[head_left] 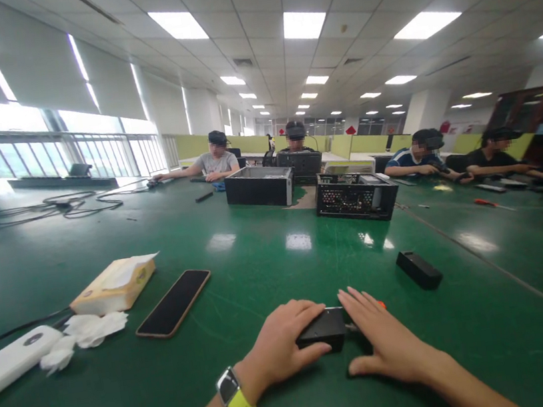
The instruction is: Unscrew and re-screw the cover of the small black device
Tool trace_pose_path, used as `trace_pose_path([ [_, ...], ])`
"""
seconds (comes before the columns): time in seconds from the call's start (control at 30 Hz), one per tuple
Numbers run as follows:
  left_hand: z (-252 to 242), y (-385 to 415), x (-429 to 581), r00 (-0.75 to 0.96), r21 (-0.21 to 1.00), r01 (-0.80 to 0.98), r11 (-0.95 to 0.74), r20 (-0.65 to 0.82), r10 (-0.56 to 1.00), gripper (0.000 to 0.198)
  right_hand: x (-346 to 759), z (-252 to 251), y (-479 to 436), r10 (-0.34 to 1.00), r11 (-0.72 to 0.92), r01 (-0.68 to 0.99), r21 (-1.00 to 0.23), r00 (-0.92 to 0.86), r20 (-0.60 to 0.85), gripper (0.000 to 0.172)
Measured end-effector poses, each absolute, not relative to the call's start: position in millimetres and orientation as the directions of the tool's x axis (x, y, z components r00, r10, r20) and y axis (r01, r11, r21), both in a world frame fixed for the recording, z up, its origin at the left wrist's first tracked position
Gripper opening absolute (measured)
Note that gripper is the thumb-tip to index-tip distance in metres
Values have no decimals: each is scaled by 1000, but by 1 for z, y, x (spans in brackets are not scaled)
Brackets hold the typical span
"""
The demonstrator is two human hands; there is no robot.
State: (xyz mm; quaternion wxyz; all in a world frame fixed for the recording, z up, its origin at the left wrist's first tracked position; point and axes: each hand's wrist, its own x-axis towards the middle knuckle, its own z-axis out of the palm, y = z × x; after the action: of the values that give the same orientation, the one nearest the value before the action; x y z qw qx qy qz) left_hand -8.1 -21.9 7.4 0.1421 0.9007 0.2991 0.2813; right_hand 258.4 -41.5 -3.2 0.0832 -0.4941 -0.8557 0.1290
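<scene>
My left hand (286,337) is closed around a small black rectangular box (325,329) on the green table, thumb on the near side and fingers across the far side. A yellow-banded watch (235,397) is on that wrist. Just right of the box, my right hand (384,339) lies palm down, its fingers stretched forward and the thumb spread apart. Beneath this hand a thin metal shaft and a bit of orange-red (382,305) show; most of that object is hidden. A second black box (419,269) lies farther right, touched by neither hand.
A phone (174,304), a tissue pack (115,284), crumpled tissues (87,332) and a white power strip-like bar (15,361) lie left. Two open computer cases (260,187) stand ahead. A screwdriver (491,203) lies right. Several people sit around the table.
</scene>
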Motion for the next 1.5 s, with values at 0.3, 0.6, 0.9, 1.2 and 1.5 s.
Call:
trace_pose_path([
  [0.3, 7, -21, -14, 657, 453, 487, -747, 373, 655, 75, 260, 4, -40, 880, 447, 807, -385, -474, 28, 97],
  [0.6, 16, -21, -21, 613, 477, 505, -719, 388, 688, 60, 250, 14, -43, 863, 504, 761, -408, -459, 210, 46],
  [0.9, 9, -18, -23, 587, 439, 519, -733, 440, 679, 48, 265, 11, -40, 810, 578, 721, -382, -563, 164, 31],
  [1.2, 8, -18, -24, 585, 443, 504, -742, 457, 670, 45, 259, 25, -44, 885, 429, 615, -662, -433, 171, 13],
  [1.5, 6, -16, -23, 586, 441, 474, -762, 488, 647, 39, 253, 3, -34, 930, 190, 408, -893, -365, 31, 26],
])
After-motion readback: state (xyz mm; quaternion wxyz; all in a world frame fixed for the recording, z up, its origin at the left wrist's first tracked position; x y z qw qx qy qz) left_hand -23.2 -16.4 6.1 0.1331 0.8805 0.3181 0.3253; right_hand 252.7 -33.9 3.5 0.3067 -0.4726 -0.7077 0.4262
